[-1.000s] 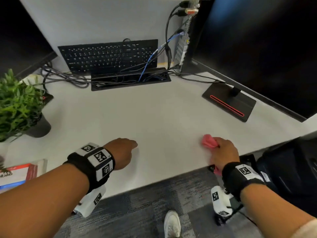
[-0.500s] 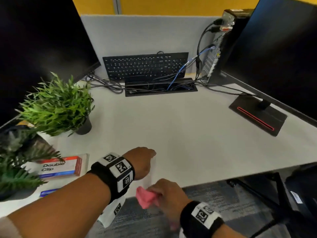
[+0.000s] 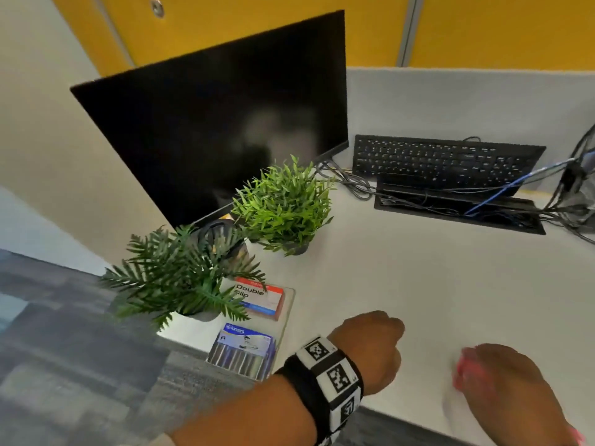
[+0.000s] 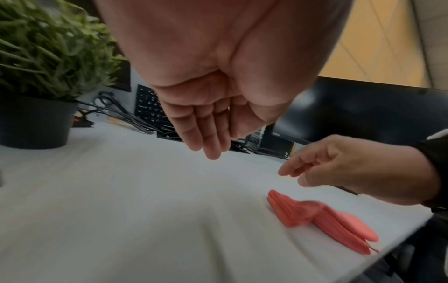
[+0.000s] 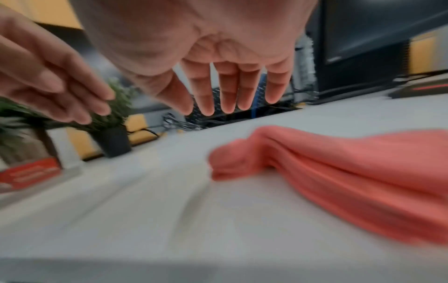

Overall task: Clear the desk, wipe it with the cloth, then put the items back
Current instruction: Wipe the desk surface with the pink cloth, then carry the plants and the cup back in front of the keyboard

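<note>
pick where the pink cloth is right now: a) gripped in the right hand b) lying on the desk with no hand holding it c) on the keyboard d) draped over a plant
b: in the left wrist view the cloth lies flat on the desk, and the right hand hangs above it with loose fingers, not touching.

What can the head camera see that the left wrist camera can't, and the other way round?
Only the head view shows the packs of clips and staples, the dark fern and the whole left monitor. Only the left wrist view shows the pink cloth lying free on the desk, the right hand hovering above it with loosely bent fingers, and the left hand with straight fingers. Both show the bright green plant, the keyboard and the cables.
</note>
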